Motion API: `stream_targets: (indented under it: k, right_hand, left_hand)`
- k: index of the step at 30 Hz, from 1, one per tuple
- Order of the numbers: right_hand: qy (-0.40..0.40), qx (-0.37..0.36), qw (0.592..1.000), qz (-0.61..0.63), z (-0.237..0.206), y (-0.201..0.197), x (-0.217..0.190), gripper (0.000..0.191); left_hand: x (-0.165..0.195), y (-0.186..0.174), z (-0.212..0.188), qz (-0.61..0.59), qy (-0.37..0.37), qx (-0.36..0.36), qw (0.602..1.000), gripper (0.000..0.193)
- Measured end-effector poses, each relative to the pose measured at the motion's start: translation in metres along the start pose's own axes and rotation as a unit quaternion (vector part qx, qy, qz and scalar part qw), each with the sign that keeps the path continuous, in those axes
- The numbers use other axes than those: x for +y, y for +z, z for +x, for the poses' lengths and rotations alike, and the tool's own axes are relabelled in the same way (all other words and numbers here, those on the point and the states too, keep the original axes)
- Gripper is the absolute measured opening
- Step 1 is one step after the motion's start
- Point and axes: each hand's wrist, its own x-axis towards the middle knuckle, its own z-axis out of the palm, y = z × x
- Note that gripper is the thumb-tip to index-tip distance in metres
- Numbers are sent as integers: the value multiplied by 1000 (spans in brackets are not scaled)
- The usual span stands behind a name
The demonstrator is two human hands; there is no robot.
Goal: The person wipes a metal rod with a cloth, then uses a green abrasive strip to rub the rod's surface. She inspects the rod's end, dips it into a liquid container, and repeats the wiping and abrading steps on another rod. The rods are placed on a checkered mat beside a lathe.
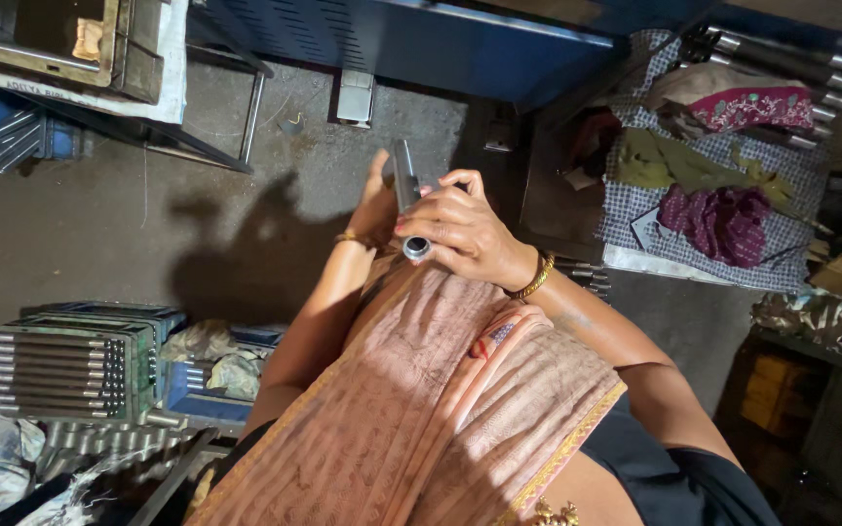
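Both my hands hold one grey metal tube (405,185) in front of my chest. My right hand (465,229) wraps around its near end, where the open round mouth of the tube faces me. My left hand (377,200) supports the tube from behind, mostly hidden by it. A gold bangle sits on each wrist. A peach patterned cloth (421,409) drapes over my body below the hands.
A green crate of metal rods (70,365) stands at the left on the concrete floor (148,214). A blue machine body (421,39) is ahead. A checked cloth with coloured rags (713,195) lies at the right, with several metal tubes (791,58) beyond it.
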Motion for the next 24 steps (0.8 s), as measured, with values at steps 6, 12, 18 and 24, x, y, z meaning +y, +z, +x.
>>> stream_targets:
  k: [6, 12, 18, 24]
  right_hand:
    - [11, -25, 999, 23, -2, -3, 2, 24]
    - [148, -82, 979, 118, -36, -44, 17, 28]
    - [420, 26, 900, 114, -54, -48, 44, 26]
    - [231, 74, 967, 77, -17, -23, 16, 39]
  left_hand:
    - [11, -32, 21, -347, -94, -204, 911, 59]
    - [42, -26, 18, -389, 6, -28, 921, 16]
    - [46, -14, 10, -274, 253, -2, 928, 26]
    - [6, -7, -3, 267, 372, -10, 889, 23]
